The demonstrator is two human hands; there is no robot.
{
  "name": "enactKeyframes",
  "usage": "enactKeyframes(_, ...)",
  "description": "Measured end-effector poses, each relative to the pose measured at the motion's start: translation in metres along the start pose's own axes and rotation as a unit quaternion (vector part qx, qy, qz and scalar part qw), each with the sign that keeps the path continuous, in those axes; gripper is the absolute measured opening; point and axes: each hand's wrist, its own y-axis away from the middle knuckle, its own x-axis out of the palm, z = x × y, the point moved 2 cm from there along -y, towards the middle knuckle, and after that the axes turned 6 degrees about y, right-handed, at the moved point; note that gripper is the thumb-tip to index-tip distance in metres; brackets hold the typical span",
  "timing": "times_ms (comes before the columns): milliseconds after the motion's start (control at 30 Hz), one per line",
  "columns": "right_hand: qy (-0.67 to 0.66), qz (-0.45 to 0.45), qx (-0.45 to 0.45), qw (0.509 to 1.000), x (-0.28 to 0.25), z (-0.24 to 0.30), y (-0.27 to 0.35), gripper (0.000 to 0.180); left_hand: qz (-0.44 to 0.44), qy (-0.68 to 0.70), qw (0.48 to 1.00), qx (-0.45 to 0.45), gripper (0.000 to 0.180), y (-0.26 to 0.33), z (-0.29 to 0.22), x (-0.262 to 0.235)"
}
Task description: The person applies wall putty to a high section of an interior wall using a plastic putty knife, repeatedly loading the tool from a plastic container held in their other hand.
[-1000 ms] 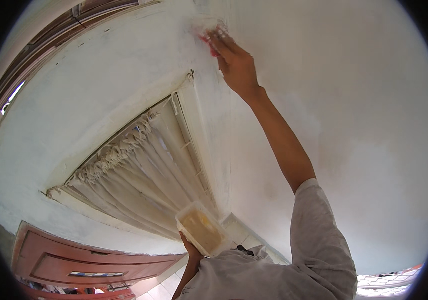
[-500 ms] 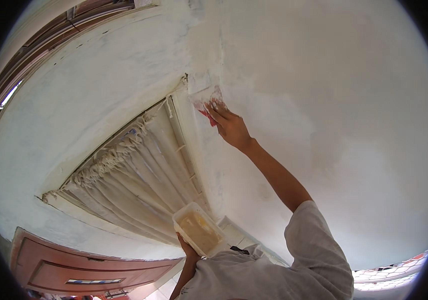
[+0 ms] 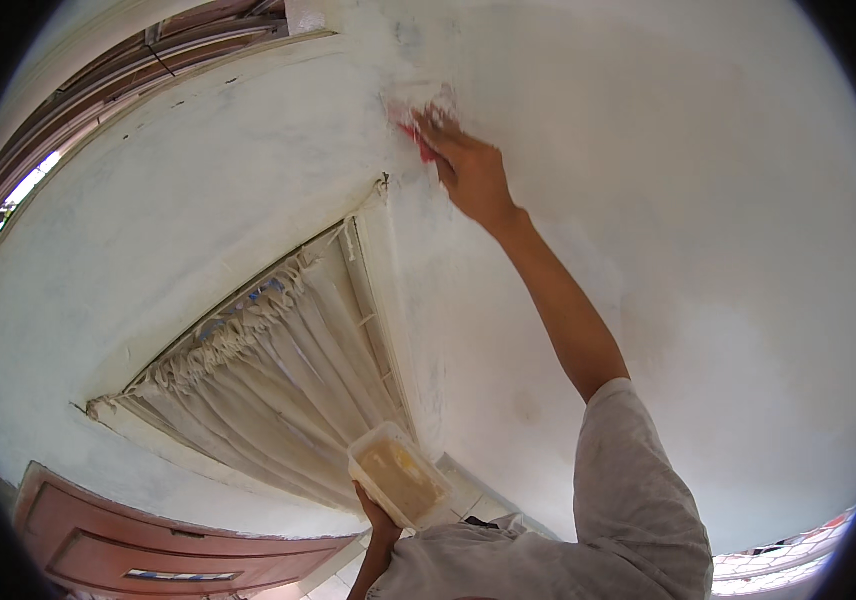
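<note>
High on the wall (image 3: 588, 250), my right hand (image 3: 475, 175) grips a putty knife (image 3: 422, 140) with a red handle. Its wide, whitish blade lies against the wall near the corner, above the curtained window. White paste smears my fingers and the blade. Low in front of my body, my left hand (image 3: 378, 512) holds a rectangular translucent plastic tub (image 3: 380, 490) from its outer side. Beige paste (image 3: 403, 472) covers the inside of the tub, with a yellowish patch near one edge.
A gathered cream curtain (image 3: 268, 385) hangs in the window left of my arm. Below left is a reddish-brown door (image 3: 168, 545). A slatted opening (image 3: 138, 85) runs along the upper left. Patterned metalwork (image 3: 788, 565) shows at lower right.
My right hand has moved the putty knife upward along the wall, past the window's top corner. The tub stays in my left hand, slightly lower in view.
</note>
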Motion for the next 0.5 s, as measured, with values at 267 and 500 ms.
enactKeyframes(267, 0.005, 0.164, 0.02, 0.986, 0.024, 0.018, 0.139, 0.075, 0.028, 0.064, 0.997, -0.028, 0.078, -0.01, 0.007, -0.01)
enactKeyframes(500, -0.084, 0.109, 0.07, 0.988, -0.025, 0.019, 0.123, 0.068, 0.024, 0.048, 0.998, -0.039, 0.077, -0.016, 0.012, 0.005)
